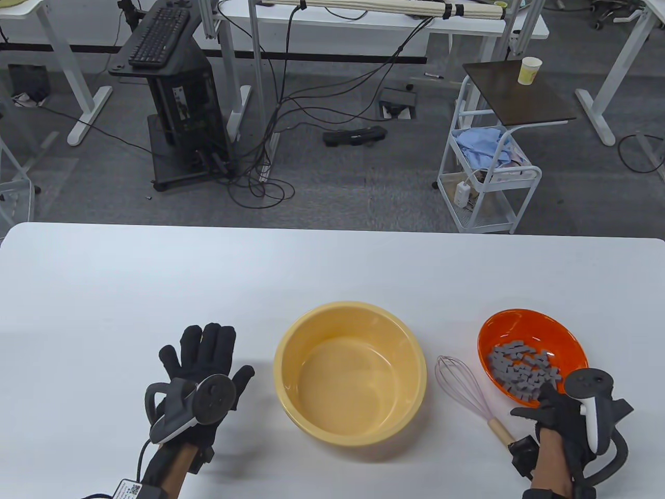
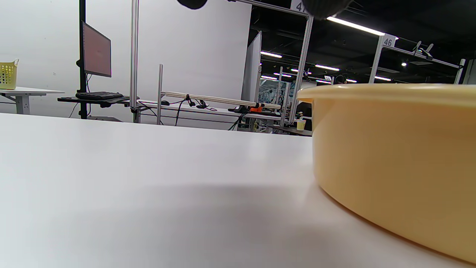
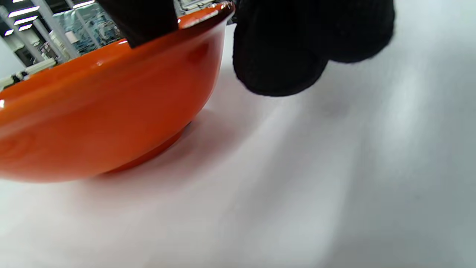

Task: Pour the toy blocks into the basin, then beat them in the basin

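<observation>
**Low view across a white table beside a yellow basin**

A round pale-yellow plastic basin (image 2: 394, 160) fills the right side, standing on a smooth white tabletop (image 2: 130, 186) and showing only its outer wall and rim. Two dark gloved fingertips (image 2: 191, 3) poke in at the top edge. Beyond the table stand a monitor on a black stand (image 2: 96, 55), a black keyboard (image 2: 98, 95) and metal frames.

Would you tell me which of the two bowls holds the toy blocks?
The orange bowl at the right hand holds the grey blocks; the yellow basin is empty.
</observation>
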Motion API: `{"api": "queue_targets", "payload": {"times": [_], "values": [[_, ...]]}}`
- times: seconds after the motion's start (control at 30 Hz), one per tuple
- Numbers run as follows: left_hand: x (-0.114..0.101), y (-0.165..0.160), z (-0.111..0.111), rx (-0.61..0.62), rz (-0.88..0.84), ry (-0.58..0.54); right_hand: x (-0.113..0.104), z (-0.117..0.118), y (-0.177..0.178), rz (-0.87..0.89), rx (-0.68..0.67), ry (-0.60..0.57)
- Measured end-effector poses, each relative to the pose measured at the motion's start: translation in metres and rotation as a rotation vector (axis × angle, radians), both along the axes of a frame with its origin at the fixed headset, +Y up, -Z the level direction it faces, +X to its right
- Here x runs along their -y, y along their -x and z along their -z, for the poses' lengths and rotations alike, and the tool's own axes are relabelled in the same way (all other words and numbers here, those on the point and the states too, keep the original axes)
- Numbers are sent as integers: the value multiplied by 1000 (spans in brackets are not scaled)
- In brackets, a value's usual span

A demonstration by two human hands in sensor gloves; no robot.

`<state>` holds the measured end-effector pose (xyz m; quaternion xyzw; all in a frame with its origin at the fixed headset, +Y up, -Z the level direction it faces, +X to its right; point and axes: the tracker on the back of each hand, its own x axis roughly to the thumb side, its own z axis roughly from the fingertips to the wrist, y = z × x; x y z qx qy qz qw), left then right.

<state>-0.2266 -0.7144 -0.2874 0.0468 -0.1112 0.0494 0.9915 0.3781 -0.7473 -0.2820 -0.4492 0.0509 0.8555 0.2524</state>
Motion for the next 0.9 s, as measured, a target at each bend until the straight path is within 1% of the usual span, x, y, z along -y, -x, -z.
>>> {"api": "queue_targets", "payload": {"times": [0.07,0.13,0.27,0.3,0.4,0.5,0.57,0.7,0.9], "values": [[0,0,0,0,4,1,8,-1,-4,98,39,-76],[0,0,0,1,2,2,12,-4,-7,134,93,-137],[0,-1,0,3,4,3,15,-8,-9,174,114,-190],[0,-1,0,3,5,3,15,-9,-10,182,119,-207],[0,-1,0,3,9,6,14,-14,-8,233,153,-315],[0,-1,-1,3,10,5,7,-17,-5,230,137,-357],[0,-1,-1,4,16,3,0,-19,-4,202,103,-370],[0,-2,-1,7,22,3,-22,-18,4,184,39,-455],[2,-1,-1,-2,38,8,-69,-14,30,125,-154,-558]]}}
